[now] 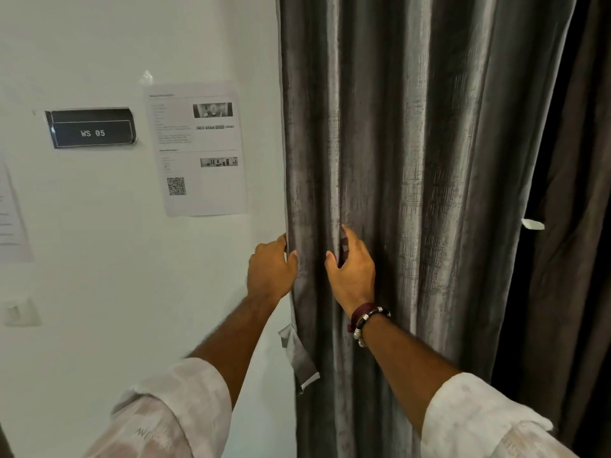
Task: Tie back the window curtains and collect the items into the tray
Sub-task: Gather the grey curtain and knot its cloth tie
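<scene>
1. A grey, sheened curtain [413, 193] is seen hanging in vertical folds beside a white wall [99, 292]; its left edge is held by both hands.
2. The curtain's outer edge is gripped by the left hand [269, 271]: the fingers [281, 241] are curled round behind the hem and mostly hidden there, while the thumb is pressed on the front of the cloth.
3. A fold just to the right of those fingers is pinched by the right hand [352, 276]; its fingers [347, 234] are tucked into the crease, and the thumb is laid against the near side of the fold.
4. A narrow strip of curtain is left between the two hands, which are kept close but not touching.
5. Bracelets [363, 320], dark red and silver, are worn on the right wrist, below the fingers.
6. A grey fabric tie-back strip [299, 357] is seen hanging loose at the curtain's edge, below the left hand's fingers.
7. To the left of the fingers, a printed sheet [198, 150] with a QR code and a dark sign [91, 128] reading "WS 05" are fixed to the wall.
8. A darker curtain [568, 259] is seen far to the right of the fingers.
9. Pale rolled sleeves [185, 408] are worn on both forearms.
</scene>
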